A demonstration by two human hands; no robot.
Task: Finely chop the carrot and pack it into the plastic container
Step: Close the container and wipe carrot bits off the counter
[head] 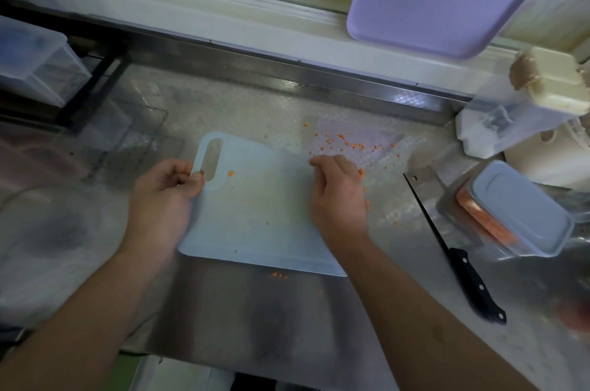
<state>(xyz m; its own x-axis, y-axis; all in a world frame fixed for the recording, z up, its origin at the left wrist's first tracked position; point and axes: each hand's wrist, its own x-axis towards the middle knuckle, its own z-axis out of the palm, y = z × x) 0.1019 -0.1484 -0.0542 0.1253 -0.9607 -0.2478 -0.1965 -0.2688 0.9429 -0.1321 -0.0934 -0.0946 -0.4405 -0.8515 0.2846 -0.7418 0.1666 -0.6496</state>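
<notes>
Obs.: Your left hand (pixel 164 188) grips the pale blue plastic cutting board (pixel 255 208) at its slotted handle end, fingers curled round the rim beside the slot. One orange carrot bit (pixel 230 173) lies on the board just right of those fingertips.

Your right hand (pixel 338 196) rests on the board's right edge, fingers bent downward; whether they pinch anything cannot be told. Scattered finely chopped carrot crumbs (pixel 351 145) lie on the bubble-textured clear sheet (pixel 376 148), just beyond and right of these fingertips; a few touch the outer side of the hand. More crumbs (pixel 279 275) sit on the steel counter (pixel 255 320) near the board's closest edge, behind your wrist.

The clear rectangular plastic container with grey-blue lid (pixel 517 208), lid on, orange carrot visible through its wall, stands well right of your right fingers. Between them lies the black-handled kitchen knife (pixel 459 256), blade pointing away from you, untouched.
</notes>
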